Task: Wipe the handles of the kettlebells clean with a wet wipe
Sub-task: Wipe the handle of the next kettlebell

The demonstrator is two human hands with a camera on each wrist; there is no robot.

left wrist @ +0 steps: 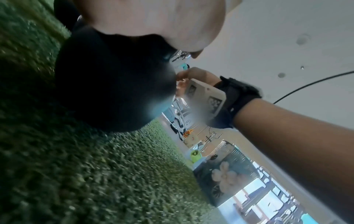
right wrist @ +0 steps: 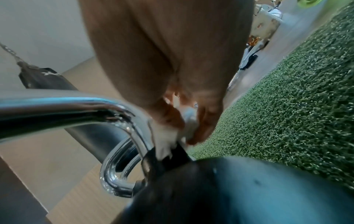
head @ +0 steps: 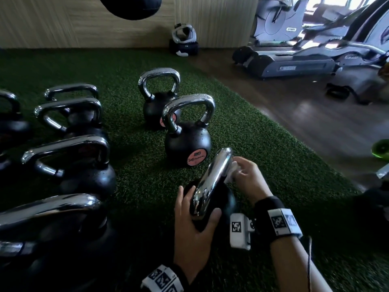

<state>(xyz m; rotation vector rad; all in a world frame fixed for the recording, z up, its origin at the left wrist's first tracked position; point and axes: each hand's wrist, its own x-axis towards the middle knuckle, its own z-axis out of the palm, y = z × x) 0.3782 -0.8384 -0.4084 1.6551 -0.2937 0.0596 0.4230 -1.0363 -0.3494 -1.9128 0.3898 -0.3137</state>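
Nearest to the person, the left hand (head: 193,224) is cupped around the black body of a kettlebell (head: 227,199) that stands on the green turf (head: 147,165), with the thumb against the near base of its chrome handle (head: 212,175). The right hand (head: 248,178) has its fingers curled around a white wet wipe (head: 231,171) and presses it on the far side of this handle; in the right wrist view the wipe (right wrist: 166,136) lies low on the handle, near the place where it joins the body.

Just beyond stands a kettlebell with a pink label (head: 187,142), and behind it another one (head: 157,106). To the left is a row of bigger kettlebells (head: 73,165). Further away, a headset (head: 184,34) lies on top of a dark case (head: 183,48) beside the wooden wall, and whether anything is inside the case I cannot tell. Exercise machines (head: 294,60) stand on the wood floor.
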